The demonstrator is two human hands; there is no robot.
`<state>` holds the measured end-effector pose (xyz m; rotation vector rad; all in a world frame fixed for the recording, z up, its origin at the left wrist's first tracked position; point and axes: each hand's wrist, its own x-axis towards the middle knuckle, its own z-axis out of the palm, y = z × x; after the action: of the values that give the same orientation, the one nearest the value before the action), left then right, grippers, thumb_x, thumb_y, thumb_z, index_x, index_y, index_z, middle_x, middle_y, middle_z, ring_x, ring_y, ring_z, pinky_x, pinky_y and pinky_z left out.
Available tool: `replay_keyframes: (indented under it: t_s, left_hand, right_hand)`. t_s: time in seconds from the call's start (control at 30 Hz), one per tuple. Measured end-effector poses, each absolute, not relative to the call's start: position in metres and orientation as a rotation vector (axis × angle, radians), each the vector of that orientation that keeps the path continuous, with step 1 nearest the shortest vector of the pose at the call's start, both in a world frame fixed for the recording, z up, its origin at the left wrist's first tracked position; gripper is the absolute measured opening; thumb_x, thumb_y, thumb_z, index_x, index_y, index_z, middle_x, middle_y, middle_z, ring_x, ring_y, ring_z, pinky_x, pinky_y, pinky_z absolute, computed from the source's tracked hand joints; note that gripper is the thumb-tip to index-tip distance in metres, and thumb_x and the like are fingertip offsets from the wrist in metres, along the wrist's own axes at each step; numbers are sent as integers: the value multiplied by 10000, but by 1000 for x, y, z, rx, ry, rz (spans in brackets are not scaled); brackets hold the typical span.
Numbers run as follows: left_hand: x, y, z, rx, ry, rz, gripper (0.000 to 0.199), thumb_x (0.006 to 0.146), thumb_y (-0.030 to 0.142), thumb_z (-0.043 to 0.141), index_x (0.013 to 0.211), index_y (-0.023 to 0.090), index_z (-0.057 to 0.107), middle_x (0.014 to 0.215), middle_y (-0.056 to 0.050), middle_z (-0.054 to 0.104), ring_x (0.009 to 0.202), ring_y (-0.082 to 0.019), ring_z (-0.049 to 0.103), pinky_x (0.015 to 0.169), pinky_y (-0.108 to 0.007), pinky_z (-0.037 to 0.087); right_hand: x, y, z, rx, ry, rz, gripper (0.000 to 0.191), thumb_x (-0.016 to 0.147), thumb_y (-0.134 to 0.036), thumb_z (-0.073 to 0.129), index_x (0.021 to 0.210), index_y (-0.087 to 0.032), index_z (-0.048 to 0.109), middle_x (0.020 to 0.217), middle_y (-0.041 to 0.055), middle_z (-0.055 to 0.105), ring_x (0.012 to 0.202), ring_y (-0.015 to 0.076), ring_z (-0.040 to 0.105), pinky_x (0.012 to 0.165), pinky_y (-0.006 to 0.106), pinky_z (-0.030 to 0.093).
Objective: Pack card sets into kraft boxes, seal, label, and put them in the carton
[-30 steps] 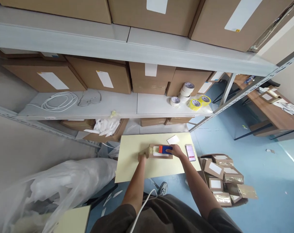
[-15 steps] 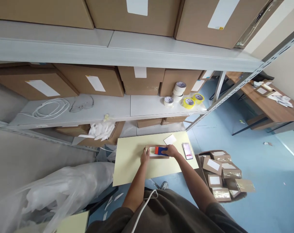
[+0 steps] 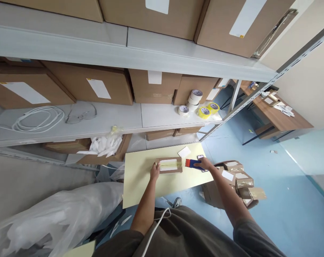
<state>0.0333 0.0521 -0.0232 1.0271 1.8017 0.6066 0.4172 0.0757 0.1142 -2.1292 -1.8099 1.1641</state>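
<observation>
A small cardboard box [image 3: 170,165] with a white label lies on the pale yellow table [image 3: 140,182]. A strip of tape runs lengthwise over its top. My left hand [image 3: 155,170] grips the box at its left end, thumb on top. Off the box's right end, my right hand [image 3: 204,164] is wrapped around a blue and red tape dispenser [image 3: 192,163]. Tape shows between the dispenser and that end of the box. Partly covered by my right hand is a phone [image 3: 200,156]. A white card [image 3: 184,152] rests behind the box.
Ahead stands a metal shelf [image 3: 124,117] with large cartons, tape rolls [image 3: 196,95] and a coiled white cable [image 3: 39,119]. A big carton of small taped boxes [image 3: 242,180] is on the floor at right. Plastic wrapping [image 3: 71,207] bulges at left.
My right hand has drawn the tape dispenser rightward across the box and past its right end, leaving tape along the top. My left hand still holds the left end. The view has shifted slightly.
</observation>
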Motion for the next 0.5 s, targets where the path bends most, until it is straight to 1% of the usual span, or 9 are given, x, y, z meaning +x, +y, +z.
replay_keyframes:
  t_s: [0.07, 0.13, 0.23, 0.3, 0.33, 0.4, 0.47, 0.5]
  left_hand:
    - [16, 53, -25, 984, 1785, 638, 403, 1035, 476, 463, 1289, 223, 648, 1289, -125, 747, 1231, -279, 680, 988, -329, 504]
    - [-4, 55, -26, 934, 1799, 652, 410, 1019, 485, 501, 1283, 209, 649, 1272, -124, 756, 1221, -269, 686, 980, -323, 507]
    - [-40, 57, -23, 848, 1878, 637, 522, 976, 519, 572, 1334, 142, 624, 1295, -191, 738, 1278, -320, 660, 991, -361, 502]
    - [-62, 56, -19, 804, 1920, 643, 595, 949, 534, 602, 1363, 107, 610, 1313, -232, 720, 1301, -360, 647, 1012, -394, 495]
    - [-72, 55, -16, 796, 1925, 663, 610, 945, 536, 603, 1378, 107, 606, 1328, -232, 714, 1301, -361, 648, 1026, -400, 492]
    - [-85, 51, -8, 814, 1899, 734, 582, 951, 556, 580, 1370, 156, 634, 1348, -177, 721, 1286, -320, 664, 1049, -372, 493]
    - [-91, 46, 2, 859, 1807, 827, 545, 966, 617, 522, 1280, 210, 706, 1313, -106, 754, 1257, -273, 683, 1060, -335, 499]
    - [-91, 45, 7, 888, 1712, 886, 576, 972, 661, 483, 1219, 209, 740, 1271, -100, 772, 1239, -275, 692, 1065, -345, 504]
  right_hand:
    - [391, 81, 117, -2138, -1808, 1237, 375, 746, -516, 826, 658, -202, 643, 638, 47, 693, 596, 193, 623, 572, 294, 405]
    - [361, 86, 122, -2115, -1832, 1243, 394, 758, -542, 806, 645, -201, 642, 611, 35, 676, 583, 185, 607, 558, 286, 383]
    - [303, 91, 136, -2038, -1968, 1162, 374, 773, -539, 800, 680, -196, 684, 639, 26, 689, 608, 177, 607, 562, 275, 365]
    - [257, 92, 147, -2001, -2120, 1107, 348, 791, -530, 801, 744, -193, 730, 710, 36, 726, 668, 181, 635, 583, 264, 376]
    - [234, 91, 153, -2005, -2193, 1091, 345, 793, -533, 807, 780, -193, 750, 753, 43, 747, 708, 187, 655, 600, 259, 388]
    - [189, 88, 164, -2010, -2317, 1078, 349, 824, -545, 784, 876, -200, 776, 853, 47, 779, 778, 192, 689, 627, 247, 404]
    - [151, 84, 172, -2036, -2381, 1030, 352, 868, -550, 743, 944, -210, 785, 944, 67, 798, 843, 203, 715, 640, 247, 414]
    - [135, 83, 175, -2053, -2405, 992, 361, 881, -556, 728, 970, -211, 787, 984, 80, 802, 881, 213, 724, 651, 250, 423]
